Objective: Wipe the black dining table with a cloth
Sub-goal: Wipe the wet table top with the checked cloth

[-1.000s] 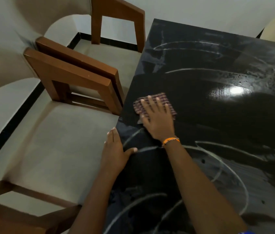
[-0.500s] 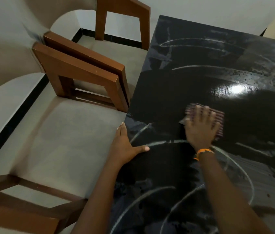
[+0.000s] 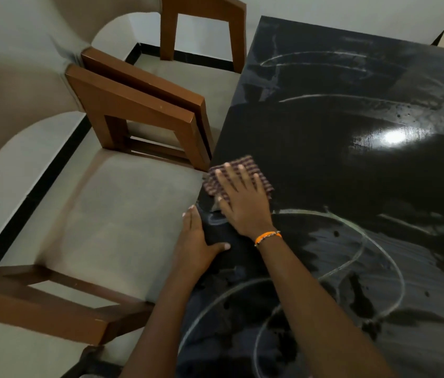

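Note:
The black dining table [image 3: 352,165] fills the right half of the view, glossy, with pale curved wet streaks across it. A checked maroon cloth [image 3: 263,178] lies flat at the table's left edge. My right hand [image 3: 242,197], with an orange band at the wrist, presses palm-down on the cloth with fingers spread. My left hand [image 3: 199,241] grips the table's left edge just below it, thumb on top of the surface.
Cushioned chairs with brown wooden arms [image 3: 144,115] stand close along the table's left side, their beige seats [image 3: 111,219] right against the edge. A white wall with a black skirting runs behind them. A lamp glare [image 3: 394,136] shines on the tabletop.
My right hand has swept the cloth from the table's middle back left to its left edge. My left hand has kept its hold on the edge.

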Demonstrator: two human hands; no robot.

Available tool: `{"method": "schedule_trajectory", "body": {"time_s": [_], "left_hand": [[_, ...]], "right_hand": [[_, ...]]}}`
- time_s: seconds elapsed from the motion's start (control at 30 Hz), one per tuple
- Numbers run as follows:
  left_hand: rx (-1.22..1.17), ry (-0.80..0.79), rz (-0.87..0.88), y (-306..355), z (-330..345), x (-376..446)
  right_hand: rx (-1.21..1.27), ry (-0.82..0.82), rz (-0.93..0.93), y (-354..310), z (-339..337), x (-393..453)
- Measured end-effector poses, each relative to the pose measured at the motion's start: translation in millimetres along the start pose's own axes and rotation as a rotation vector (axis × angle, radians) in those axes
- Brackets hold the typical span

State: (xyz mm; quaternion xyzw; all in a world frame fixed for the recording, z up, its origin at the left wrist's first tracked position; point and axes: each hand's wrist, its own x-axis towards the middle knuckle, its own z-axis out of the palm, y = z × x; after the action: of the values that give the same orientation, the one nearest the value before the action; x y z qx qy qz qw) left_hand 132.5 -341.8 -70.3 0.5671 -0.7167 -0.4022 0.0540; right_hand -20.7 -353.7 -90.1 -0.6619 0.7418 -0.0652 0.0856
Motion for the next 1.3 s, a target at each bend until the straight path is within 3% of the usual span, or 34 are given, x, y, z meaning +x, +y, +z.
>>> {"method": "schedule_trajectory", "body": {"time_s": [0.3,0.4,0.47,0.6,0.77,0.93,1.1,1.3], "left_hand": [[0.044,-0.009,-0.012,-1,0,-2],[0.062,-0.004,-0.017,-2,1,-2],[0.073,0.003,-0.027,0,2,-1],[0.084,-0.005,-0.047,1,3,0],[0.057,0.026,-0.032,1,6,0],[0.103,0.098,-0.072,8,14,-3],[0.277,0.156,-0.011,55,59,-26],[0.331,-0.017,0.285,130,137,-52]], "right_hand": [[-0.060,0.108,0.565,148,-27,-98],[0.008,0.200,0.861,145,-23,-102],[0.026,0.213,0.950,123,-18,-89],[0.033,0.133,0.775,64,-7,-54],[0.036,0.029,0.309,-18,6,-16],[0.052,-0.005,-0.029,-3,4,-37],[0.045,0.025,0.074,67,-8,-88],[0.009,0.073,0.357,186,-30,-164]]}}
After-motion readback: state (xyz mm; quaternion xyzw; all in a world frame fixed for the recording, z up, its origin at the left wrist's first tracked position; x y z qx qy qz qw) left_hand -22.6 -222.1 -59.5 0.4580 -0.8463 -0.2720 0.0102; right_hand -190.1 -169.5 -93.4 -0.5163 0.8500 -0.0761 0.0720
